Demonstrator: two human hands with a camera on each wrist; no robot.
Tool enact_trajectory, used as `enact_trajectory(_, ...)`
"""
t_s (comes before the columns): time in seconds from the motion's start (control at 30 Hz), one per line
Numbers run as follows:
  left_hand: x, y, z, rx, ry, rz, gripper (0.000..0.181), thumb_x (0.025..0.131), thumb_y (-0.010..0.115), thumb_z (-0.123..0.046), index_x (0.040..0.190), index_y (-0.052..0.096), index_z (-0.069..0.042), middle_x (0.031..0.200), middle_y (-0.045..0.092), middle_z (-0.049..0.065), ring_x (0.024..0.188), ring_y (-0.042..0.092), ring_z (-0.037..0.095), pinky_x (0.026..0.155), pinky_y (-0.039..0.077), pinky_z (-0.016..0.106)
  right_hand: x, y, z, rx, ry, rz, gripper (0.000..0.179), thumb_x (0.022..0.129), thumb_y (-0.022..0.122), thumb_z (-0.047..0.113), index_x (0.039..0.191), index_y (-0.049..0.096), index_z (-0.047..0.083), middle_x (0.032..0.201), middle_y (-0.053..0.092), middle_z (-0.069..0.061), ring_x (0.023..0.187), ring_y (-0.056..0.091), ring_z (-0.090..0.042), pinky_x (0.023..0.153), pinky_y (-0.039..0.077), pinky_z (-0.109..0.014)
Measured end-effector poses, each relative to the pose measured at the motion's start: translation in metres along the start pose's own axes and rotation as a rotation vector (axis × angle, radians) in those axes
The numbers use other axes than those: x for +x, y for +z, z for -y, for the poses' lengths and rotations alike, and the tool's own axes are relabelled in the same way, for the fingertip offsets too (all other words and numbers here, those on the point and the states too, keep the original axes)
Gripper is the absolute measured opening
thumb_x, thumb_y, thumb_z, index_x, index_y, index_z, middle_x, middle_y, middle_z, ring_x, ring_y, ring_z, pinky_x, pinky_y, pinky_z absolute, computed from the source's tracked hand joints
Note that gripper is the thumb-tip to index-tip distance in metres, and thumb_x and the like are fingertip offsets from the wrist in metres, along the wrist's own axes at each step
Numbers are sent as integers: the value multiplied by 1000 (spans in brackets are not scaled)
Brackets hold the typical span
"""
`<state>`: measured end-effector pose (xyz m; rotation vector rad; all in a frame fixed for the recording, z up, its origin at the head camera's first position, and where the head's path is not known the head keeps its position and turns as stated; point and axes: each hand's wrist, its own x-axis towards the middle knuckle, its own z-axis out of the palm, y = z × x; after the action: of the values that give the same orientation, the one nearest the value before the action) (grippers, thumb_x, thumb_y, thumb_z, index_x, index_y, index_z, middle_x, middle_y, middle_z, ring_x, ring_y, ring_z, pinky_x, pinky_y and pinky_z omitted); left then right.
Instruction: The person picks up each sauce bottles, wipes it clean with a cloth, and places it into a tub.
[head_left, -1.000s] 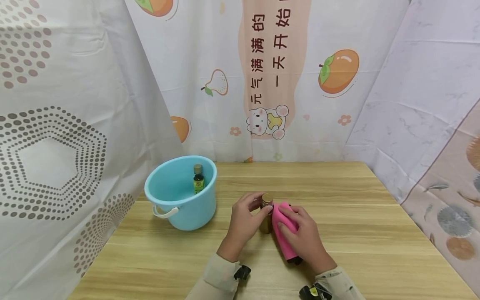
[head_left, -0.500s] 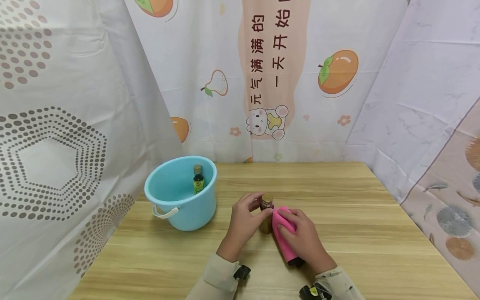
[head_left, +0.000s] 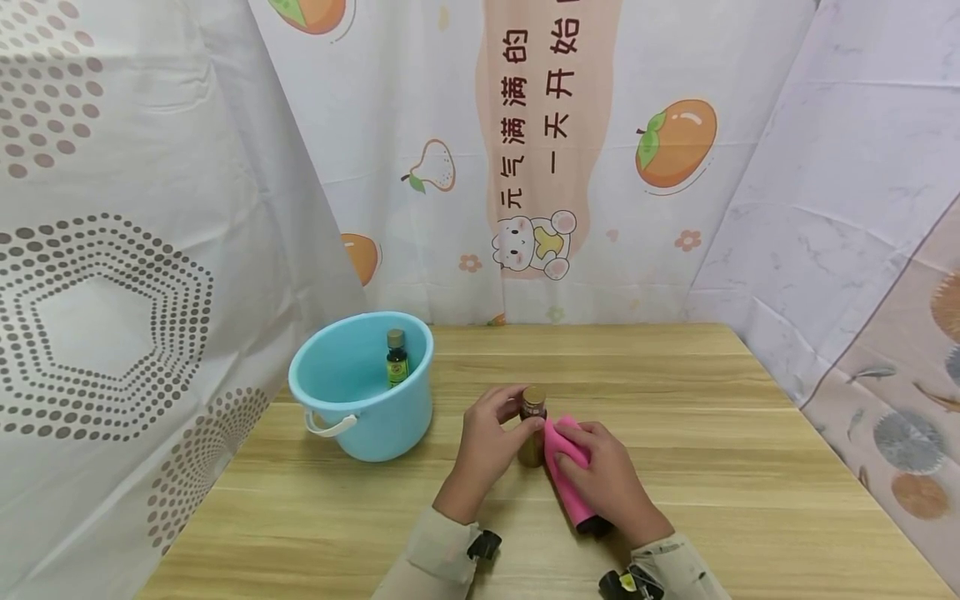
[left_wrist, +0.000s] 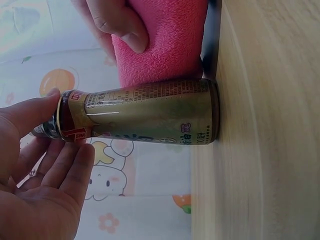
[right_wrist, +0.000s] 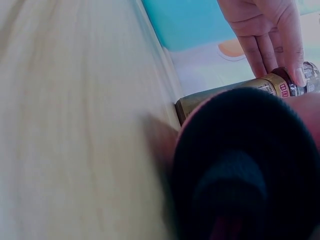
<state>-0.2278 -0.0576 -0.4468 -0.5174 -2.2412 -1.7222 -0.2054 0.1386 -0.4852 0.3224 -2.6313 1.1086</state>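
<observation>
A small glass bottle (head_left: 532, 446) with a gold label and a gold cap stands upright on the table. My left hand (head_left: 489, 433) pinches its neck between thumb and fingers, as the left wrist view also shows around the dark neck of the bottle (left_wrist: 155, 115). On the right, my right hand (head_left: 606, 473) grips a pink fleecy, rounded object (head_left: 564, 479) with black at its near end. In the left wrist view the pink pile (left_wrist: 167, 47) lies against the bottle's side. A black round end (right_wrist: 240, 145) fills much of the right wrist view.
A light-blue bucket (head_left: 390, 429) with a white handle stands at the left. Inside it is a dark bottle (head_left: 397, 367) with a yellow-green label. Patterned curtains (head_left: 450, 83) hang behind and beside the wooden table (head_left: 750, 500).
My right hand and the pink fleecy object have shifted slightly towards me along the bottle's side. The left hand keeps its hold, and the bottle stays in place.
</observation>
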Motion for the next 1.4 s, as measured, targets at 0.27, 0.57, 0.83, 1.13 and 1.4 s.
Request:
enact_trajectory(0.27, 0, 0, 1, -12, 10, -4, 48, 88, 83, -12, 134, 68, -7, 125, 66, 3, 114, 72, 15, 99, 57, 28, -1, 1, 0, 12, -64, -81, 41, 86, 82, 15, 127, 76, 16, 119, 68, -11, 96, 67, -21, 74, 57, -29)
enact_trajectory(0.57, 0, 2, 3, -7, 53, -18, 41, 93, 79, -23, 132, 69, -15, 126, 67, 3, 113, 72, 16, 98, 58, 31, -1, 0, 2, 39, -178, -207, 41, 84, 84, 13, 124, 77, 20, 119, 68, -6, 100, 67, -19, 76, 61, -33)
enact_trajectory(0.83, 0, 2, 3, 2, 62, -26, 41, 93, 79, -23, 132, 69, -16, 127, 68, 3, 113, 72, 18, 98, 58, 31, -1, -1, 1, 98, -267, -297, 45, 82, 85, 8, 125, 76, 17, 121, 68, -6, 102, 67, -19, 77, 61, -31)
enact_trajectory(1.13, -1, 1, 3, 14, 70, -25, 41, 93, 79, -25, 132, 69, -15, 129, 70, 5, 112, 73, 19, 97, 59, 35, -2, -3, 3, 148, -287, -326, 46, 82, 85, 5, 126, 76, 16, 123, 68, -8, 102, 66, -19, 79, 57, -18)
enact_trajectory(1.4, -1, 0, 2, 35, 71, -23, 39, 94, 78, -25, 132, 70, -18, 128, 71, 2, 111, 73, 15, 99, 58, 35, -1, 0, 1, 137, -254, -302, 44, 82, 86, 6, 124, 77, 16, 120, 69, -5, 99, 67, -18, 76, 61, -30)
